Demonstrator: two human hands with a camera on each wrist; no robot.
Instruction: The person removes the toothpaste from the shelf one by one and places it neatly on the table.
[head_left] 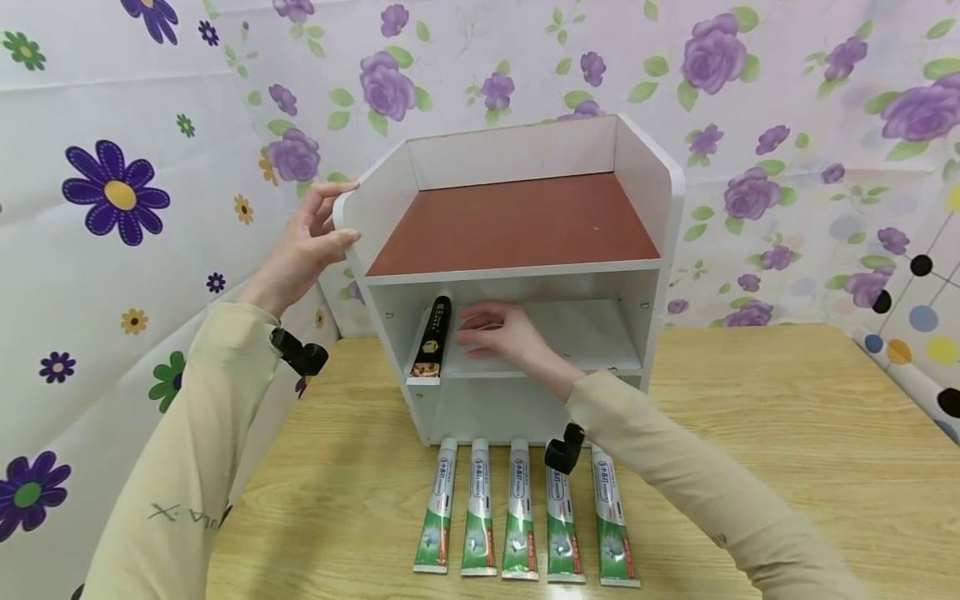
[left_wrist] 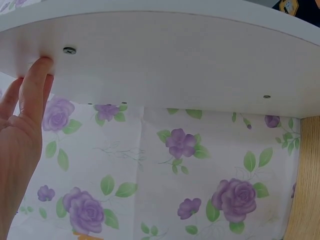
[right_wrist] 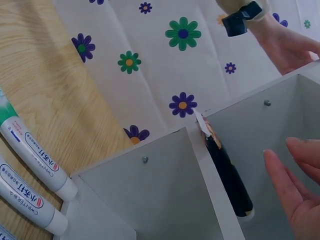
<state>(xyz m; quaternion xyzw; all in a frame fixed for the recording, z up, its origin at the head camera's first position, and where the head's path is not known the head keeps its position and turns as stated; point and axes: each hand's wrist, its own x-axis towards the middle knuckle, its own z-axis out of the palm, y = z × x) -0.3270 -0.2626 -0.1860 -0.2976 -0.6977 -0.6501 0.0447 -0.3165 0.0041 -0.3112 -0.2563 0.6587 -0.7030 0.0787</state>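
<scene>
— Where the left hand (head_left: 303,246) meets the white shelf unit (head_left: 637,192), what is its grip doing?

— It holds the top left corner of the unit's side panel, thumb on the near face and fingers (left_wrist: 35,82) flat against the outer side, lightly curled round the edge.

— And the right hand (head_left: 498,333)?

— It reaches into the middle shelf, fingers straight and relaxed, its grip loose and holding nothing. The fingertips lie just right of a black tube (head_left: 435,337).

— Where exactly is that tube?

— On the middle shelf, hard against the left wall, lying lengthwise with its flat crimped end poking out over the near edge. From the right wrist, the black tube (right_wrist: 227,175) runs along the wall and the fingers (right_wrist: 280,175) are near it, apart.

— Anything else about?

— Five white and green tubes (head_left: 517,517) lie side by side on the wooden bench (head_left: 787,433), caps toward the unit's foot, just near of it. The unit's top tray has a reddish-brown floor. Flowered cloth (head_left: 112,192) hangs behind and to the left.
</scene>
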